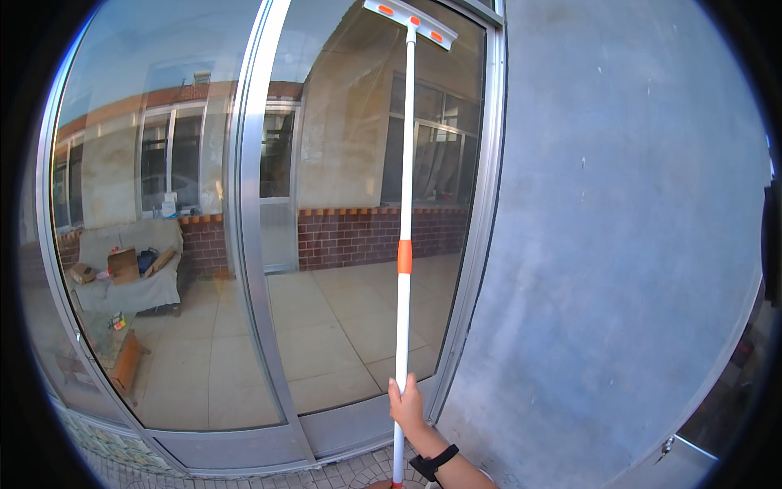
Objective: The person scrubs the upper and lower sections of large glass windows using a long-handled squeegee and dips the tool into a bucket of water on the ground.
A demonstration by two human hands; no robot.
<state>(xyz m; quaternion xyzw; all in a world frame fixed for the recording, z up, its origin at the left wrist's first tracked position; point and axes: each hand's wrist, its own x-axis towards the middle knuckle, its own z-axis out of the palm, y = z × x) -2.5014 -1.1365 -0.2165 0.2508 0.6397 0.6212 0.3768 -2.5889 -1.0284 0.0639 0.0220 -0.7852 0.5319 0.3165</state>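
A long white telescopic squeegee pole with an orange collar rises in front of the glass door. On its upper end, the white squeegee head with orange inserts lies against the upper part of the right glass pane, slanting down to the right. My right hand is wrapped around the lower pole, with a black band on its wrist. Only a sliver of my left hand shows at the bottom edge, around the pole beside an orange part; most of it is hidden.
Aluminium framing divides the panes. A plain grey wall stands on the right, with keys hanging near its lower edge. Patterned paving lies below. The glass shows a cloth-covered seat with boxes and a brick-faced wall.
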